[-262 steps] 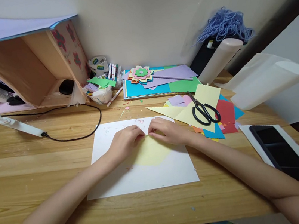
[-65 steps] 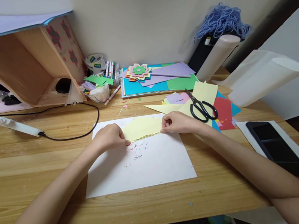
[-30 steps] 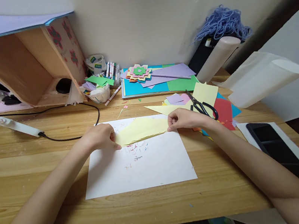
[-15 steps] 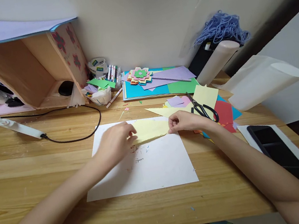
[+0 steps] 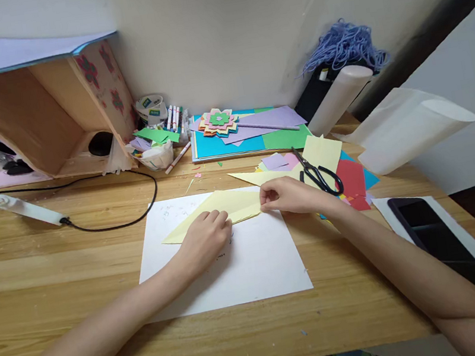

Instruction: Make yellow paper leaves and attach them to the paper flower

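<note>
A pale yellow sheet of paper (image 5: 234, 201), folded into a long pointed shape, lies on a white sheet (image 5: 252, 272) marked with small coloured specks. Its narrow tip points left. My left hand (image 5: 208, 237) rests over the near folded edge, fingers curled and pressing on the paper; its fingertips are partly hidden. At the right end of the fold, my right hand (image 5: 283, 196) pinches the paper's corner between thumb and fingers. Close to the right hand, black-handled scissors (image 5: 322, 176) lie on yellow paper offcuts (image 5: 323, 152).
Behind are a stack of coloured paper (image 5: 232, 143) with a layered paper flower (image 5: 217, 122), markers (image 5: 174, 117) and a scrap-filled bowl (image 5: 157, 154). A glue gun (image 5: 26, 209) with its cord lies left. A phone (image 5: 439, 239) and a rolled white sheet (image 5: 418, 125) are at right.
The yellow paper has gone from broad to a narrow fold. My left hand let go of its left end and moved right along the near edge. My right hand still pinches the right end.
</note>
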A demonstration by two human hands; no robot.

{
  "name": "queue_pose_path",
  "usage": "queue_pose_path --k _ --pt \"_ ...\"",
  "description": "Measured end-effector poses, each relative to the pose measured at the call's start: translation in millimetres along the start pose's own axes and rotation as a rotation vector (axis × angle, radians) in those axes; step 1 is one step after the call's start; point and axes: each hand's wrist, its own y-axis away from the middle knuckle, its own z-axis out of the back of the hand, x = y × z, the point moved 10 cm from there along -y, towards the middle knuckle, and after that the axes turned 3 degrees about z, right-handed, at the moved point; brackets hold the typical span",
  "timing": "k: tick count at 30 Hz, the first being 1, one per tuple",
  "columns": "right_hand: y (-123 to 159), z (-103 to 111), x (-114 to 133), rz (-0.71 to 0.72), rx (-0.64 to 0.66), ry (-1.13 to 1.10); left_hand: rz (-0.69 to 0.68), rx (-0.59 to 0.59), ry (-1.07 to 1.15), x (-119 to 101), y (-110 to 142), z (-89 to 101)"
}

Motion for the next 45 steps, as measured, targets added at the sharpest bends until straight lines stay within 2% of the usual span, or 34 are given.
queue_pose_path --k 3,6,9,13,18,23,26,29,33,35,37,39,45 --pt "6 1 49 0.265 -0.152 0.157 -0.035 -0.105 -0.061 -3 1 2.1" --pt "16 -24 87 0.54 -0.164 0.342 -0.057 -0.194 -0.085 -4 3 3.3" --pt "22 -42 97 0.64 -0.219 0.539 -0.054 -0.242 -0.06 -3 3 5.2" --pt "26 -52 98 0.716 -0.31 0.68 -0.029 -0.262 -0.017 0 3 7.3" --pt "26 -44 99 0.709 -0.405 0.61 0.036 -0.275 0.017 8 4 7.4" --pt "24 -28 101 0.63 -0.363 0.394 0.117 -0.248 0.157 18 4 14.5" --pt "26 -15 103 0.578 -0.263 0.196 0.198 -0.203 0.399 28 7 27.1" --pt "28 -6 104 0.507 -0.105 -0.071 0.257 -0.081 0.735 34 10 33.3" --pt "28 -16 94 0.312 0.134 -0.339 0.286 0.17 1.143 30 13 17.9" --pt "26 -23 87 0.251 0.172 -0.352 0.293 0.236 1.222 29 13 5.1" --pt "21 -28 81 0.238 0.147 -0.303 0.298 0.23 1.215 33 10 -6.5" --pt "17 -30 77 0.26 0.094 -0.226 0.294 0.175 1.143 37 6 -13.7" --pt "9 -35 75 0.391 -0.04 -0.021 0.217 -0.002 0.729 41 0 -11.1"
